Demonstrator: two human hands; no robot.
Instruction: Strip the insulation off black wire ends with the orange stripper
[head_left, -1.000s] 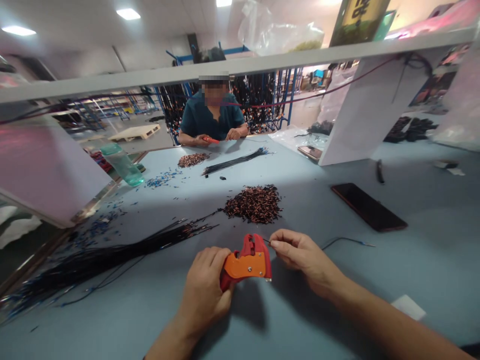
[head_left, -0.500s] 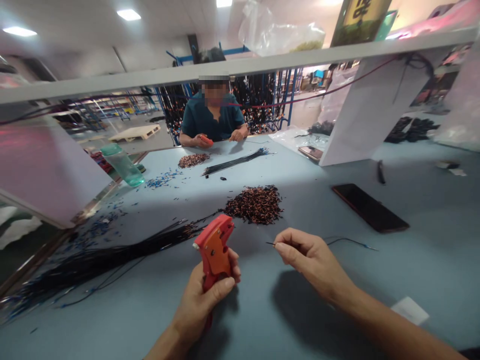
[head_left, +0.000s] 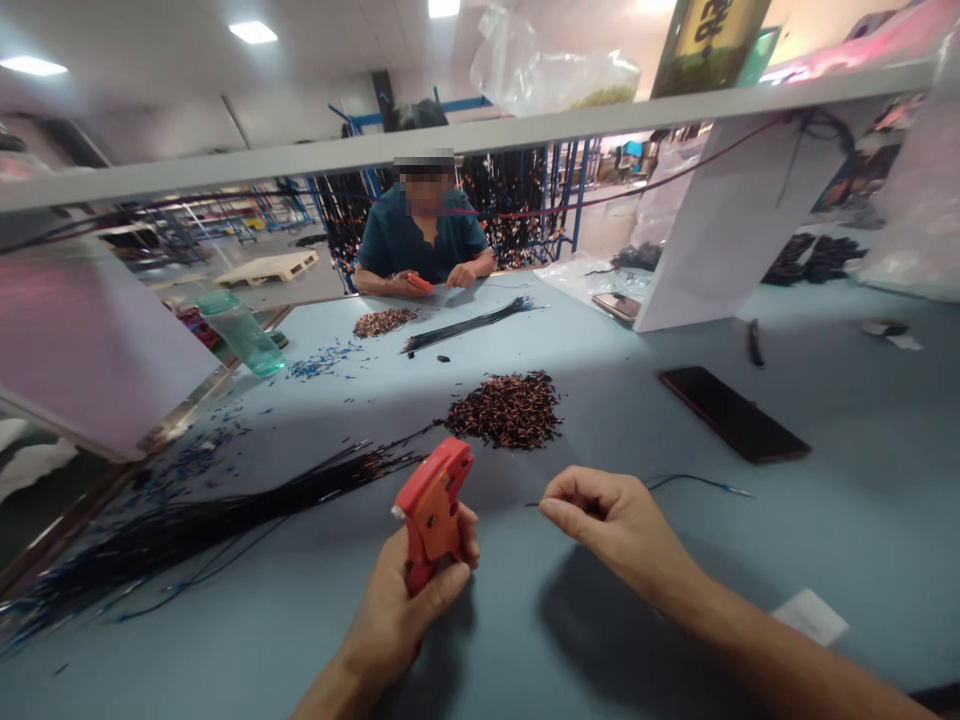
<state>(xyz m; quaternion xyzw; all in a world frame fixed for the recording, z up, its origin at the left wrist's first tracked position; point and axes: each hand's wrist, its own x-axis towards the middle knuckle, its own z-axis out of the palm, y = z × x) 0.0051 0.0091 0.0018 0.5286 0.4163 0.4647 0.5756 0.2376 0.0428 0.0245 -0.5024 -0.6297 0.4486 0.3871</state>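
Observation:
My left hand (head_left: 409, 605) grips a red and orange wire stripper (head_left: 433, 510), held upright with its jaws tilted up and to the right. My right hand (head_left: 611, 525) pinches a thin black wire (head_left: 694, 482) near one end; the short tip pokes out left of my fingers, and the rest trails right across the blue table (head_left: 525, 640). The tool and the wire tip are apart. A pile of dark and copper cut bits (head_left: 508, 408) lies just beyond my hands. A long bundle of black wires (head_left: 217, 510) stretches to the left.
A dark phone (head_left: 731, 414) lies to the right, a white slip (head_left: 814, 615) at the near right. Across the table a person in a teal shirt (head_left: 420, 240) works with another red tool, a wire bundle (head_left: 469, 322) and a small pile (head_left: 384, 320). A green bottle (head_left: 244, 330) stands left.
A second ago the stripper lay sideways with the wire tip at its jaws. My left hand has since swung it upright and away to the left; my right hand keeps the wire.

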